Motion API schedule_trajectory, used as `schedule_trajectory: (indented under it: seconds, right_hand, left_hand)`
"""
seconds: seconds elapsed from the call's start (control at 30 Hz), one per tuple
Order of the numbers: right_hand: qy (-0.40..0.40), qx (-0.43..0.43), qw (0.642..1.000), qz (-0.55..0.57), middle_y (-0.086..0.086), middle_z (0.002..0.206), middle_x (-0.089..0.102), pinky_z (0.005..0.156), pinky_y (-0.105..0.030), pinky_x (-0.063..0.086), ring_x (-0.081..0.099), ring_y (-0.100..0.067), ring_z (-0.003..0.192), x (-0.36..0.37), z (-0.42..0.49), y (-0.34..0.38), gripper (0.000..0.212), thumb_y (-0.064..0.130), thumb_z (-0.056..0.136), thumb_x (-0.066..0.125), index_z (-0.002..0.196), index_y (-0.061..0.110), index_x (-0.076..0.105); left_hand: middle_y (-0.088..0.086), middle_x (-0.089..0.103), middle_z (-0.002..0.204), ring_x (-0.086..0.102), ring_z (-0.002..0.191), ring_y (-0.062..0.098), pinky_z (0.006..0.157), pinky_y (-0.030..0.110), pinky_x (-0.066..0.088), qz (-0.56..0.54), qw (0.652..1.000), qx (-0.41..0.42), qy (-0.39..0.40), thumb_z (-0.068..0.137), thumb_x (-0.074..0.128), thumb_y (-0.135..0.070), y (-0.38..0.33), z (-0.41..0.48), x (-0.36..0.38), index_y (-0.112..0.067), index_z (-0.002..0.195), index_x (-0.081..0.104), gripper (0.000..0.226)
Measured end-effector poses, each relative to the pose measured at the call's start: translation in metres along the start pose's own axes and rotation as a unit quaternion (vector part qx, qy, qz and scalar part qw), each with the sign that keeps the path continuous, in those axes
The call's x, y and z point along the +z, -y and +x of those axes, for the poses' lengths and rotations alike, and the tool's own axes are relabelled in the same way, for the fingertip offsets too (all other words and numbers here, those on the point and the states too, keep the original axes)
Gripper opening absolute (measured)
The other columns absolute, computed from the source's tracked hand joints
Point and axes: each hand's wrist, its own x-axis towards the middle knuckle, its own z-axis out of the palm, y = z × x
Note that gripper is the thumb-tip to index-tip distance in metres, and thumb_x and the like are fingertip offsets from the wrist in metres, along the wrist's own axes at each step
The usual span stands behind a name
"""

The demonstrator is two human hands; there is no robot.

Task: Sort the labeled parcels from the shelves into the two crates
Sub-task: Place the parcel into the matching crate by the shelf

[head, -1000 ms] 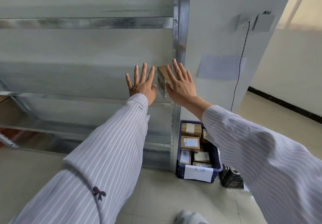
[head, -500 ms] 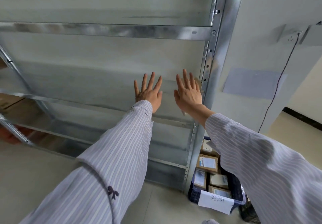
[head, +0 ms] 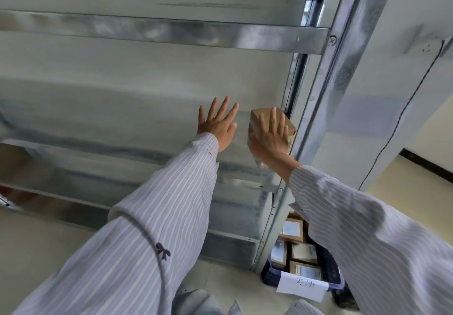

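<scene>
Black cable (head: 396, 128) runs down the wall (head: 392, 74) below a socket (head: 427, 47), right of the grip; dark skirting (head: 429, 166) further rt.

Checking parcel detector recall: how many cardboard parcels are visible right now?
5. Shelf parcel beside the upright, under the right hand; four in the blue crate: back one, two mid-row, front one. The sleeve may hide more.

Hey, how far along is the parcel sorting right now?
Done: several labeled parcels already lie in the blue crate on the floor. In hand: the right hand lies with straight fingers against a brown parcel at the right end of the shelf; the left hand is open beside it. Left: that parcel must reach a crate; whether more remain cannot be told.
</scene>
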Motion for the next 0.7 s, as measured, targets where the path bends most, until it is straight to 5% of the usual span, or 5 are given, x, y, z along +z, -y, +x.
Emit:
schedule_trajectory:
  seconds: [0.5,0.7]
  right_hand:
    - [-0.049,0.248,0.959,0.132,-0.012,0.159,-0.015,0.116,-0.056,0.005,-0.011,-0.040,0.144,0.042,0.054,0.008,0.060,0.040,0.101,0.025,0.153,0.019,0.004]
    - [-0.106,0.339,0.892,0.279,-0.023,0.157,-0.001,0.115,-0.046,0.011,0.005,-0.040,0.144,0.043,0.074,-0.002,0.060,0.034,0.102,0.026,0.151,0.006,0.006]
  left_hand:
    - [-0.010,-0.018,0.157,-0.016,0.145,0.016,0.115,0.048,-0.010,0.032,0.971,0.217,0.099,0.102,0.014,-0.039,0.019,0.131,0.047,-0.035,0.149,-0.007,0.052]
    - [-0.005,-0.010,0.159,-0.006,0.146,0.021,0.116,0.045,-0.001,-0.108,0.962,0.166,0.187,0.102,0.018,-0.042,0.009,0.176,0.065,-0.031,0.151,0.001,0.053]
